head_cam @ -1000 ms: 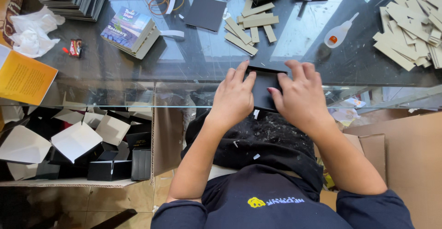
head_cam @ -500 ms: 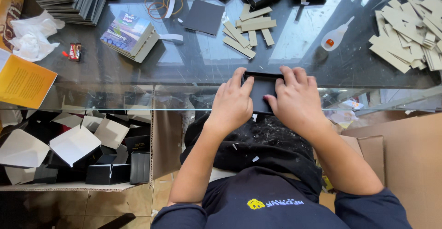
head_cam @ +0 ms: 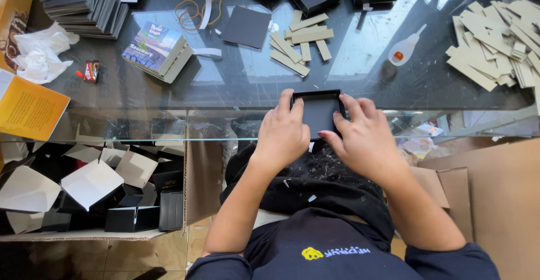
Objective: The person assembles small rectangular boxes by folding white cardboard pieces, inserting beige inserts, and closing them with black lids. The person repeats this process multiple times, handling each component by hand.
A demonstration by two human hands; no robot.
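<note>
Fingers (head_cam: 288, 102) of left hand (head_cam: 284, 136) and right hand (head_cam: 363, 139) press side walls of small black square cardboard box (head_cam: 318, 111) at near edge of glass table (head_cam: 236, 88). Box probably light, stiff, crushable; grip walls. Tan cardboard strips (head_cam: 301, 41) beyond.

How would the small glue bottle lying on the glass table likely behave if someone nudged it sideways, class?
The glue bottle lies on its side on the smooth glass table, so it would probably slide or roll easily. It looks small and plastic, so likely light. Its tapered nozzle suggests it would roll in a curve rather than straight.
</note>
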